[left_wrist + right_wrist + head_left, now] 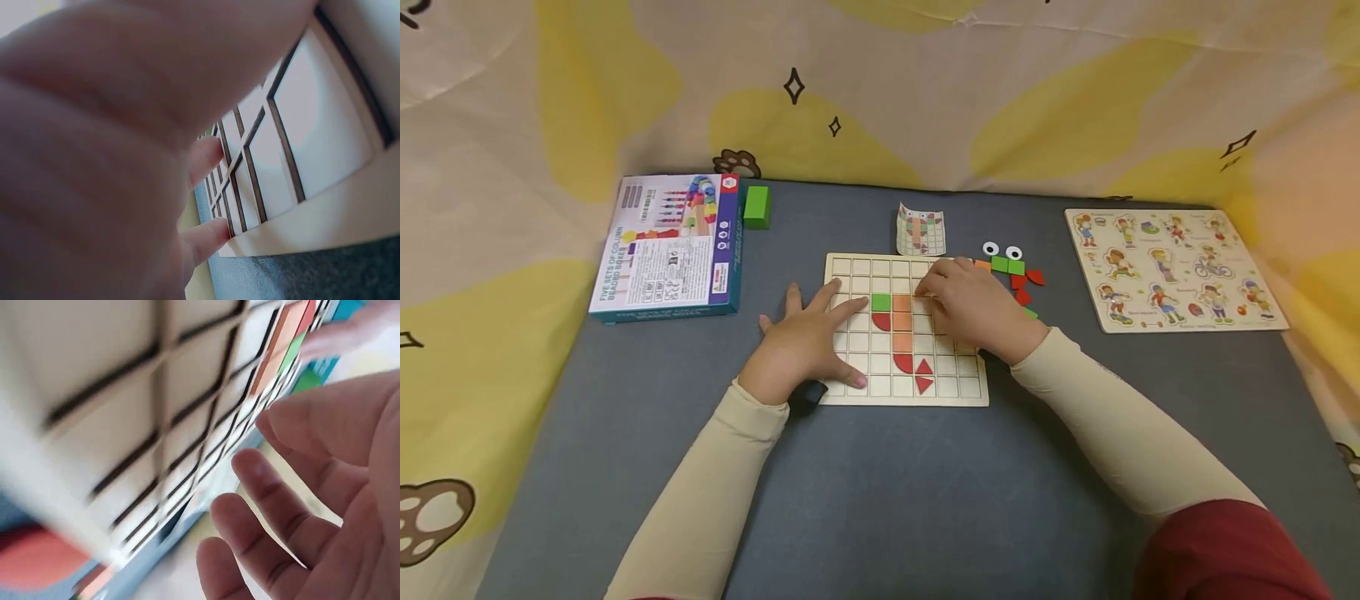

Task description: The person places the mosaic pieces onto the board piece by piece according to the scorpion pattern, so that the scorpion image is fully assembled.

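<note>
A wooden grid board [857, 364] lies flat on the table. On it sit a green square [881, 302], a red quarter-circle [882, 321] below that, a column of orange squares [902, 342], another red quarter-circle [903, 363] and two red triangles [924, 385]. My left hand [801, 346] rests on the board's left side, fingers spread, thumb near the lower edge. Over the upper right part of the grid is my right hand [973, 304], thumb and index fingertips close together beside the orange column. I cannot tell whether a piece is between these fingertips [272, 415]; the other fingers curve loosely.
Behind the board stands a small pattern card [921, 233]. Loose green squares [1007, 265], red pieces [1035, 277] and two googly eyes [991, 249] lie right of it. A peg puzzle [1176, 271] lies far right; a toy box [666, 250] and green block [757, 207] stand left.
</note>
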Available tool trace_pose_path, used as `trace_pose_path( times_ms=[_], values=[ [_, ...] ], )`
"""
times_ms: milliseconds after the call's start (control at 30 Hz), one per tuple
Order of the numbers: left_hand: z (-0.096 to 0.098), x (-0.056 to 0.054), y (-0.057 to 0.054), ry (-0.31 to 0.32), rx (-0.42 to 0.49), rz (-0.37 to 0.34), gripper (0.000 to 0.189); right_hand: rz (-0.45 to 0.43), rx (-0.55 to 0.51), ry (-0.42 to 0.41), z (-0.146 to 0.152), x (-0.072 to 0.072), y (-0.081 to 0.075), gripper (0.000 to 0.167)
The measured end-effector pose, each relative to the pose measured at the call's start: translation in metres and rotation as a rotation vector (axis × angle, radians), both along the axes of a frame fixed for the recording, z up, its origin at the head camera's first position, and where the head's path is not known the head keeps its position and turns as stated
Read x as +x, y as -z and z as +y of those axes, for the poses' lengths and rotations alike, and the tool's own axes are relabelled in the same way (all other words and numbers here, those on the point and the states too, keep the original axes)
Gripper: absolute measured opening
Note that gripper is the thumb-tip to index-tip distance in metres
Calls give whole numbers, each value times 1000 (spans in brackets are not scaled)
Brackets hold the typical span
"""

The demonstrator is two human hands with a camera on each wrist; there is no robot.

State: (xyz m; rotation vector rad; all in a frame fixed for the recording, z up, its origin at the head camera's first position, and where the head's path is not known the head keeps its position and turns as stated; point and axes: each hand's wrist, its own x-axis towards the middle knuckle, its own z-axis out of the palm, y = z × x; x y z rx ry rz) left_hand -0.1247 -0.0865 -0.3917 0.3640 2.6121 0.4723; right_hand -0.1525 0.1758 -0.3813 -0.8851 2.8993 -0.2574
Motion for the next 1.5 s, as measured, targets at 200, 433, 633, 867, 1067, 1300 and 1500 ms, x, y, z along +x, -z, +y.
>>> trace_pose_path(
  times_ms=[200,433,633,867,1067,1300,1500],
  values=[
    [0,1,-1,-2,17,-3,125,51,9,169,52,-6,-8,20],
    [3,3,-2,-7,25,-8,125,-35,59,268,102,17,-17,11],
    [1,1,-1,-4,23,0,125,-54,48,278,111,39,-8,20],
    [-1,1,1,-3,18,-1,126,-60,8,263,113,37,-2,22],
    [-1,1,1,0,19,-3,126,-61,-31,219,106,30,-10,16],
    [-2,1,-1,-3,21,-10,125,-59,-75,119,57,15,-18,7],
    [-2,1,0,-4,16,-14,125,-32,-131,-51,17,-4,-7,8]
  ],
)
